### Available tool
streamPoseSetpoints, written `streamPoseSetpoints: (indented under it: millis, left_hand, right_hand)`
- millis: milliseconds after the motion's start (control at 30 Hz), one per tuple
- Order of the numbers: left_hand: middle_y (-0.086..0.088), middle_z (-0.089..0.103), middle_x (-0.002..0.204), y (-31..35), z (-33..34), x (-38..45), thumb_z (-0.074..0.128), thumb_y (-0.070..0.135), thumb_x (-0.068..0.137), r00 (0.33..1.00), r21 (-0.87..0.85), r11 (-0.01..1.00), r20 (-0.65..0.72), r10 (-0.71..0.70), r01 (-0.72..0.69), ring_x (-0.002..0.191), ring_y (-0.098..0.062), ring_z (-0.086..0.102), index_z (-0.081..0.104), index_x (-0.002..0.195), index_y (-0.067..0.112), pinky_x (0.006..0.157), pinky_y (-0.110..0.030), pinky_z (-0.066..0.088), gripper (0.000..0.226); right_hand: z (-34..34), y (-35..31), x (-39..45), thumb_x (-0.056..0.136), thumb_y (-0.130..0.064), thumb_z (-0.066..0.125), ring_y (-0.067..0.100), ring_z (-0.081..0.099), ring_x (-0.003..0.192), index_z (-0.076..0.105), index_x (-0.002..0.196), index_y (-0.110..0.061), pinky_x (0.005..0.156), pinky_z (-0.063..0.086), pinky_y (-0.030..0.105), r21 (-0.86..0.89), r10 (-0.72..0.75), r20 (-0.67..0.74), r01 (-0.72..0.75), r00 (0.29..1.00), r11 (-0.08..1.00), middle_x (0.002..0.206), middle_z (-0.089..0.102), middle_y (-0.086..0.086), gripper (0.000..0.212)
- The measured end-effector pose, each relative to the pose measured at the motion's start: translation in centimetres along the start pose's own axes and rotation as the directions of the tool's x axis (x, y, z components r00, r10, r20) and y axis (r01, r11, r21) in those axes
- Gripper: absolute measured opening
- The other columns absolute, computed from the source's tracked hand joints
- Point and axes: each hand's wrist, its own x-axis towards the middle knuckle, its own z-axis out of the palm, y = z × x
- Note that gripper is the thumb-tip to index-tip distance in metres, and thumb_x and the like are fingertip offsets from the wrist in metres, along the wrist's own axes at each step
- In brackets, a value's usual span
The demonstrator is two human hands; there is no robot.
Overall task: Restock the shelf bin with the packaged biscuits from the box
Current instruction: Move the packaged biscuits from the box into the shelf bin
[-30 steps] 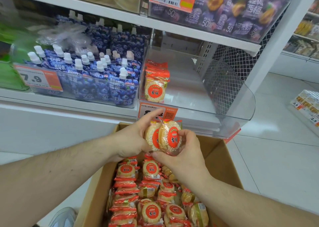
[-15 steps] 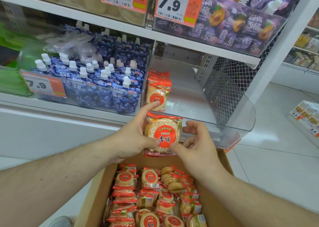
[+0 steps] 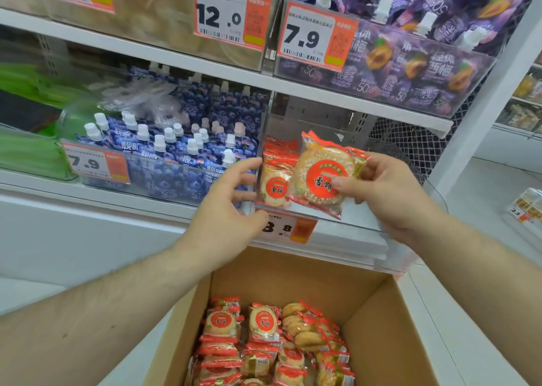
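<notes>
My right hand (image 3: 390, 192) grips a round biscuit pack (image 3: 321, 174) with a red label, held at the front of the clear shelf bin (image 3: 366, 233). Inside the bin's left end stands a small row of the same packs (image 3: 277, 177). My left hand (image 3: 231, 206) hovers just left of the bin front with fingers spread and nothing in it. Below, the open cardboard box (image 3: 378, 312) holds several more biscuit packs (image 3: 264, 327).
Blue spouted pouches (image 3: 176, 157) fill the bin to the left. Purple pouches (image 3: 410, 63) sit on the shelf above. A wire mesh panel (image 3: 410, 148) closes the bin's right side. An orange price tag (image 3: 289, 228) hangs on the bin front. White floor lies to the right.
The pack has risen from above the box to the bin's front. My left hand has let go of it; only my right hand holds it now.
</notes>
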Motion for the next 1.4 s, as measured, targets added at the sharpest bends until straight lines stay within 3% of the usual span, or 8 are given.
streamPoseSetpoints:
  millis: [100, 233, 367, 433, 667, 867, 1167, 1400]
  left_hand:
    - [0.010, 0.044, 0.131, -1.7, -0.5, 0.9, 0.067, 0.004, 0.081, 0.998, 0.187, 0.981, -0.061, -0.032, 0.043, 0.110, 0.003, 0.051, 0.048, 0.122, 0.049, 0.084, -0.015, 0.047, 0.064]
    - [0.009, 0.022, 0.151, -3.4, -0.6, 1.0, 0.065, 0.007, 0.083, 0.992, 0.421, 0.906, 0.095, -0.087, 0.039, 0.134, -0.007, 0.032, 0.039, 0.135, 0.050, 0.102, -0.020, 0.032, 0.073]
    - [0.015, 0.012, 0.157, -4.2, -0.5, 1.1, 0.063, 0.009, 0.083, 0.978, 0.491, 0.870, 0.162, -0.132, 0.036, 0.142, -0.008, 0.023, 0.039, 0.138, 0.051, 0.112, -0.030, 0.034, 0.073]
    - [0.012, 0.018, 0.157, -4.5, -0.3, 1.1, 0.063, 0.010, 0.082, 0.977, 0.505, 0.863, 0.177, -0.123, 0.017, 0.143, -0.008, 0.024, 0.042, 0.137, 0.049, 0.114, -0.031, 0.031, 0.070]
    - [0.010, 0.028, 0.150, -4.3, 0.3, 0.9, 0.061, 0.003, 0.079, 0.981, 0.461, 0.888, 0.171, -0.088, -0.001, 0.136, -0.006, 0.033, 0.049, 0.134, 0.035, 0.110, -0.021, 0.032, 0.065]
    - [0.009, 0.029, 0.150, -4.5, 0.5, 0.8, 0.062, 0.004, 0.078, 0.984, 0.457, 0.889, 0.159, -0.081, 0.000, 0.135, -0.006, 0.034, 0.051, 0.131, 0.034, 0.108, -0.019, 0.032, 0.062]
    - [0.007, 0.023, 0.152, -4.4, 0.7, 0.7, 0.063, 0.007, 0.079, 0.980, 0.497, 0.868, 0.171, -0.100, 0.002, 0.135, -0.009, 0.035, 0.043, 0.137, 0.035, 0.100, -0.013, 0.029, 0.067]
    - [0.017, 0.013, 0.135, -4.1, 1.2, 0.0, 0.065, 0.007, 0.076, 0.988, 0.503, 0.864, 0.139, -0.065, -0.013, 0.133, -0.018, 0.028, 0.037, 0.137, 0.045, 0.111, -0.033, 0.037, 0.077]
  right_hand:
    - [0.3, 1.4, 3.9, 0.074, 0.004, 0.078, 0.002, 0.062, 0.057, 0.064, 0.099, -0.005, 0.043, 0.040, 0.009, -0.107, 0.110, -0.022, -0.112, 0.994, 0.988, 0.083, 0.068, 0.005, 0.030]
    - [2.8, 3.9, 6.8, 0.071, 0.001, 0.082, 0.009, 0.056, 0.064, 0.059, 0.085, -0.012, 0.041, 0.039, 0.011, -0.274, 0.230, 0.041, -0.210, 0.972, 0.939, 0.086, 0.063, 0.005, 0.030]
    - [5.5, 6.1, 8.3, 0.071, -0.002, 0.083, 0.010, 0.060, 0.068, 0.057, 0.086, -0.014, 0.057, 0.050, 0.023, -0.358, 0.268, 0.060, -0.230, 0.962, 0.905, 0.080, 0.063, -0.001, 0.032]
    - [6.2, 6.8, 9.0, 0.067, -0.015, 0.088, 0.016, 0.066, 0.079, 0.054, 0.100, -0.013, 0.070, 0.056, 0.035, -0.507, 0.240, 0.044, -0.185, 0.970, 0.842, 0.088, 0.066, -0.001, 0.048]
    - [7.9, 6.9, 9.8, 0.061, -0.039, 0.087, 0.028, 0.066, 0.096, 0.005, 0.149, -0.021, 0.079, 0.056, 0.039, -0.819, 0.063, 0.138, 0.079, 0.988, 0.568, 0.109, 0.067, 0.007, 0.121]
    - [8.3, 7.0, 10.5, 0.060, -0.031, 0.086, 0.030, 0.065, 0.093, 0.006, 0.149, -0.019, 0.080, 0.057, 0.043, -0.831, 0.016, 0.048, 0.031, 0.999, 0.555, 0.107, 0.065, 0.008, 0.120]
    - [8.1, 7.5, 10.8, 0.054, -0.031, 0.091, 0.025, 0.065, 0.093, 0.005, 0.148, -0.025, 0.080, 0.058, 0.044, -0.769, 0.118, 0.035, -0.049, 0.992, 0.638, 0.110, 0.063, 0.004, 0.127]
    - [5.9, 5.5, 9.5, 0.063, -0.032, 0.090, 0.020, 0.065, 0.074, -0.011, 0.153, -0.022, 0.047, 0.047, 0.026, -0.750, 0.241, -0.004, -0.162, 0.971, 0.641, 0.099, 0.051, 0.003, 0.135]
